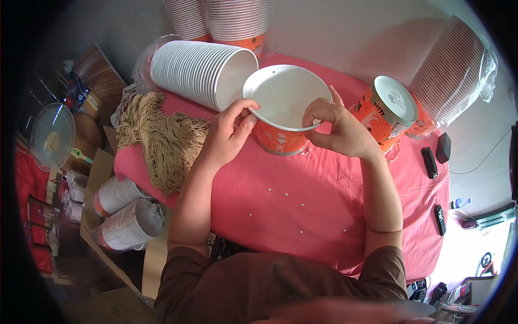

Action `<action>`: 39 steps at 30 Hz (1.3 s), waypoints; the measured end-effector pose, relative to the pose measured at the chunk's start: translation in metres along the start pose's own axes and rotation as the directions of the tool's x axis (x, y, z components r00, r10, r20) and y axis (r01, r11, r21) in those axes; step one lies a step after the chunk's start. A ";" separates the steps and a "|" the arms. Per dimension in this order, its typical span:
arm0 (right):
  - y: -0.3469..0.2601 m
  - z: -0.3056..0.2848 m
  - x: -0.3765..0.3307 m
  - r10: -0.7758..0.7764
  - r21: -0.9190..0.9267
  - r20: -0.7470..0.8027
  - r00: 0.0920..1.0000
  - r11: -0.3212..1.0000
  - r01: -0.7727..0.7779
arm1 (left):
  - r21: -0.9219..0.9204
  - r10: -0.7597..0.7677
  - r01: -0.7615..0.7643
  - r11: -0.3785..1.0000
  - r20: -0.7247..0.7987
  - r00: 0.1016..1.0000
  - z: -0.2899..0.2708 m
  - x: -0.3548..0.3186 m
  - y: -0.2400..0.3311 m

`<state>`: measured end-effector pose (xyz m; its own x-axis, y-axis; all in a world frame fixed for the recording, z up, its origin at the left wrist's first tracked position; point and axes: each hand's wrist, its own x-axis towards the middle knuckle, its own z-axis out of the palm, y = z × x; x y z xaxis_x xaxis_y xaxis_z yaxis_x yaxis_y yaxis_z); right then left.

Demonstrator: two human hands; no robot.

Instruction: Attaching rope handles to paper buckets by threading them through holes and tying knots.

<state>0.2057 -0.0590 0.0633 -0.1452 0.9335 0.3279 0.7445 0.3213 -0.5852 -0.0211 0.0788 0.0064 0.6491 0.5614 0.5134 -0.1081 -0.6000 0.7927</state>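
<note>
A paper bucket (283, 141), white inside and orange with printed figures outside, stands tilted toward me on the pink cloth. A small dark hole shows in its far wall. My left hand (229, 132) grips the near left rim, thumb outside and fingers over the edge. At the right rim, my right hand (341, 127) is closed on the bucket wall, its curled fingers reaching inside and one finger raised behind. Whether a cord is between those fingers is hidden. Left of the bucket lies a heap of beige cords (162, 143). Several small white discs (287, 194) dot the cloth.
A nested stack of white buckets (189, 70) lies behind the cords. An upside-down orange bucket (377, 116) and a plastic-wrapped stack (450, 75) stand at right. Black objects (430, 162) rest along the right edge. A cardboard box (100, 216) holding wrapped buckets sits at lower left.
</note>
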 end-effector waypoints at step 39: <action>-0.035 0.023 -0.011 -0.048 -0.167 -0.022 0.999 0.985 0.043 | 0.151 0.133 -0.106 0.983 -0.182 0.974 0.026 -0.009 0.013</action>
<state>0.1668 -0.0765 0.0634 -0.1663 0.9135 0.3713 0.8357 0.3304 -0.4388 -0.0086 0.0508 0.0031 0.4810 0.5711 0.6652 -0.0610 -0.7351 0.6752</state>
